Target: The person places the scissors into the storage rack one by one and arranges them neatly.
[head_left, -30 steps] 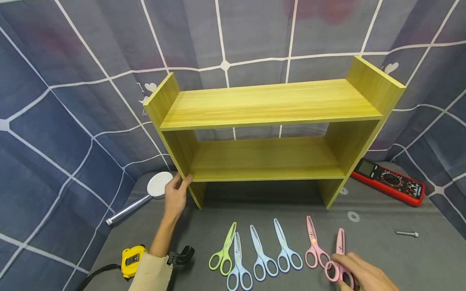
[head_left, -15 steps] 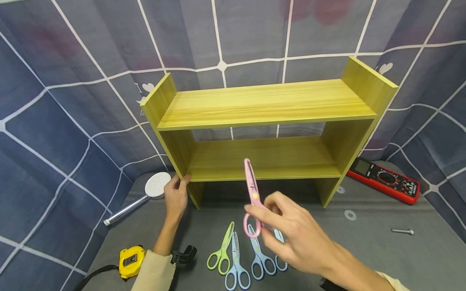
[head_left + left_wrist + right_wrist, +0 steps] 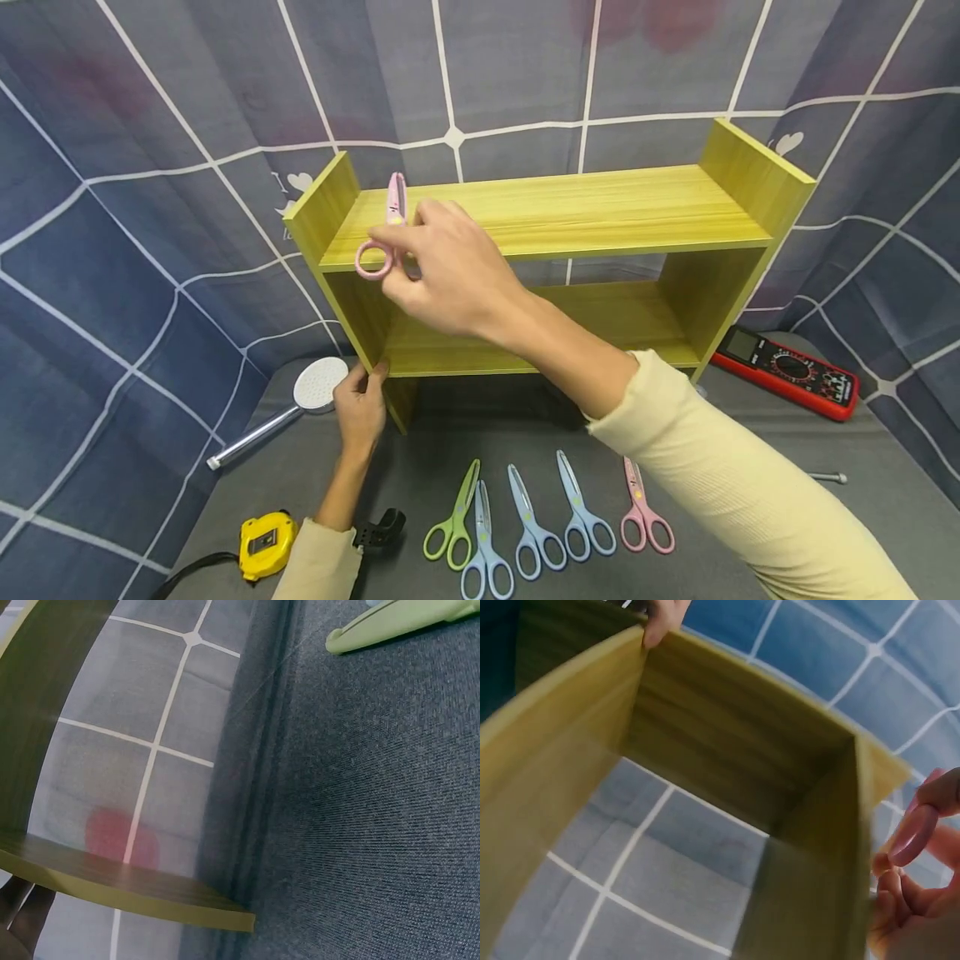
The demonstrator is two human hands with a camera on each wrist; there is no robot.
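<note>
My right hand pinches a pair of pink scissors by the handle, blades pointing up, in front of the left end of the top shelf. In the right wrist view a pink handle loop shows between the fingers. The yellow-green wooden shelf unit stands on the grey cloth. My left hand grips its left side panel at the height of the lower shelf, thumb over the front edge. On the cloth in front lie green scissors, several light blue scissors and another pink pair.
A shower head lies left of the shelf unit, with a yellow tape measure nearer the front. To the right are a red multimeter and a bolt, partly behind my sleeve. A checked curtain hangs behind.
My right hand has picked up the rightmost pink scissors from the cloth and carried them up and left to the top shelf. The left hand keeps its grip on the side panel.
</note>
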